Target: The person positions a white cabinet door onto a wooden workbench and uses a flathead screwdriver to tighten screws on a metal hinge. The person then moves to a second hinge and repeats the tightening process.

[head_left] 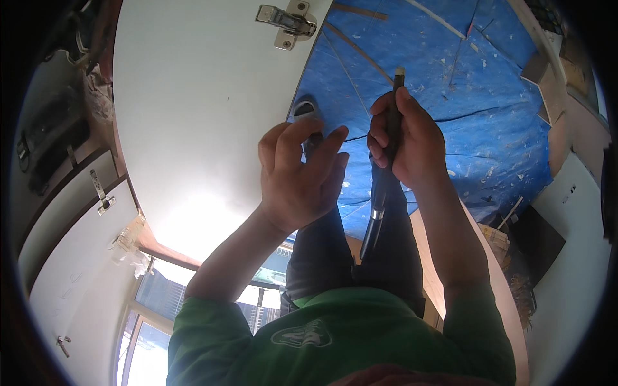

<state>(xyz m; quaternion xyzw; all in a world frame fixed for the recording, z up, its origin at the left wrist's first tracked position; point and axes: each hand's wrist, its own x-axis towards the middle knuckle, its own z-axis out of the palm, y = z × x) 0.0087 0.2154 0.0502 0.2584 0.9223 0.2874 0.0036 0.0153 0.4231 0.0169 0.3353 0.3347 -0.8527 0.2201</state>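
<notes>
My right hand is closed round a long dark stick-like tool. Its upper end has a short pale tip, and its dark lower part, with a silver band, passes in front of my trousers. I cannot tell its exact kind. My left hand curls its thumb and fingers round a small dark piece, mostly hidden by the fingers. That hand is beside the edge of a large white cabinet door panel. A metal concealed hinge is fixed near the panel's far edge.
A stained blue sheet covers the floor, with thin strips lying on it. A grey shoe shows beyond my left hand. More white panels with hinges stand at the left. Boards and a dark panel are at the right.
</notes>
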